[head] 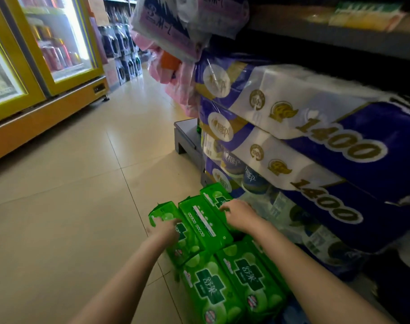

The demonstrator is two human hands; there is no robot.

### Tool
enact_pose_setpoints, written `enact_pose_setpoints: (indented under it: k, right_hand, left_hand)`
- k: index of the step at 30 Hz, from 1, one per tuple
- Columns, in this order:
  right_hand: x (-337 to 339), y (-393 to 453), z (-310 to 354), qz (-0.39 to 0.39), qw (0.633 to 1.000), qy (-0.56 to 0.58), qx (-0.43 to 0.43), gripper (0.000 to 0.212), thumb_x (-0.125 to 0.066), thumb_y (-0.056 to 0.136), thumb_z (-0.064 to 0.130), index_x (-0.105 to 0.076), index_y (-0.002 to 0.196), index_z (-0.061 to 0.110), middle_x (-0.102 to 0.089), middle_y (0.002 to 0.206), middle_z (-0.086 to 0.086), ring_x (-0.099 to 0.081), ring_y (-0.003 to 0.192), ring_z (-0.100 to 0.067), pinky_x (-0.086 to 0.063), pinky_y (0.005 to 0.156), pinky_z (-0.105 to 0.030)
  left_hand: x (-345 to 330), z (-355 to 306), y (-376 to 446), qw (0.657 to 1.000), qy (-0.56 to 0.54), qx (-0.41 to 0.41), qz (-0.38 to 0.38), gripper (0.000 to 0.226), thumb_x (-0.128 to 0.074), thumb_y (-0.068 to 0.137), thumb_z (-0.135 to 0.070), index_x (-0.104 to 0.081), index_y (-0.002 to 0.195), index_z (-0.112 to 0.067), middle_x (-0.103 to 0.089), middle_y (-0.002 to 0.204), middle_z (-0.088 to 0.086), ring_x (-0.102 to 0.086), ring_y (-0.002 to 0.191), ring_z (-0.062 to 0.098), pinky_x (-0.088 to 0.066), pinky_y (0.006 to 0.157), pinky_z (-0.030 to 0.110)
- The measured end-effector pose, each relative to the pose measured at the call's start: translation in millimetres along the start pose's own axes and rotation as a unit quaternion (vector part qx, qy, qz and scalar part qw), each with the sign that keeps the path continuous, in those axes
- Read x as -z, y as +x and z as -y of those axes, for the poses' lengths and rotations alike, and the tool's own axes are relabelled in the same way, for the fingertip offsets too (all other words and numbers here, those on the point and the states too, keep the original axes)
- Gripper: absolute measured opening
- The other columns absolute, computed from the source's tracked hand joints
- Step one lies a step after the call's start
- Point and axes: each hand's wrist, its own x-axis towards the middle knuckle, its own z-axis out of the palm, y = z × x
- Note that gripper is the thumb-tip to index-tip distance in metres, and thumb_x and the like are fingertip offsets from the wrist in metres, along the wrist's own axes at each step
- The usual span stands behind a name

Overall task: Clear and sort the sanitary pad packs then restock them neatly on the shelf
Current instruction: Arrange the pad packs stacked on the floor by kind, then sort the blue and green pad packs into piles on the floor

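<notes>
Green sanitary pad packs (219, 274) lie grouped on the floor (70, 195) beside stacked tissue bundles (316, 148). The left hand (166, 228) and right hand (239, 215) each grasp a pack. Sorting looks underway; shelf restocking remains.

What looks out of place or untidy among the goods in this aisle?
The green sanitary pad packs lie on the floor tiles rather than on a shelf, and not all face the same way. The left hand and right hand rest on them. Higher up, a plastic-wrapped pack hangs tilted over the aisle.
</notes>
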Motion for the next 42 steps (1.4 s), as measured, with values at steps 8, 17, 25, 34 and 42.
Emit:
enact_pose_setpoints:
  k: [8,17,25,34,42]
  right_hand:
    - [2,-21,-3,0.041,0.998,-0.011,0.048,0.048,-0.037,0.093,-0.001,-0.047,0.137,0.018,-0.04,0.144,-0.009,-0.036,0.133,-0.025,-0.033,0.105,-0.035]
    - [121,-53,46,-0.153,0.966,-0.007,0.206,0.042,-0.041,0.098,0.014,-0.043,0.14,0.017,-0.042,0.14,-0.006,-0.034,0.13,-0.022,-0.028,0.107,-0.031]
    - [279,-116,45,-0.417,0.867,-0.091,0.256,0.048,-0.036,0.091,0.036,-0.051,0.132,0.017,-0.046,0.129,0.0,-0.037,0.118,-0.014,-0.027,0.099,-0.021]
    - [373,-116,-17,-0.439,0.879,-0.183,0.02,0.043,-0.033,0.101,0.036,-0.029,0.143,0.028,-0.021,0.147,0.002,-0.015,0.136,-0.019,-0.022,0.109,-0.038]
    - [447,-42,-39,-0.398,0.858,-0.323,-0.031,0.045,-0.03,0.102,0.03,-0.022,0.146,0.022,-0.014,0.153,-0.004,-0.012,0.139,-0.028,-0.015,0.112,-0.047]
  left_hand:
    - [-16,17,-9,0.99,-0.011,-0.125,0.059,0.058,-0.043,0.095,-0.004,-0.033,0.143,-0.034,0.003,0.158,0.004,-0.013,0.143,0.036,-0.035,0.108,0.042]
    - [146,-64,-44,0.95,-0.05,-0.212,-0.225,0.061,-0.04,0.088,0.005,-0.039,0.142,-0.025,-0.03,0.151,0.009,-0.035,0.135,0.024,-0.032,0.106,0.031]
    - [301,-180,-80,0.699,-0.157,-0.392,-0.578,0.042,-0.047,0.079,-0.005,-0.062,0.118,-0.006,-0.058,0.114,0.015,-0.056,0.102,0.035,-0.046,0.087,0.046]
    - [354,-314,-59,0.72,-0.146,-0.384,-0.559,0.041,-0.041,0.095,-0.023,-0.048,0.135,-0.012,-0.044,0.142,0.006,-0.036,0.135,0.023,-0.022,0.111,0.041]
    - [366,-353,-7,0.81,-0.155,-0.367,-0.431,0.048,-0.025,0.1,-0.034,-0.021,0.148,-0.028,-0.013,0.157,-0.006,0.0,0.145,0.011,0.006,0.116,0.041]
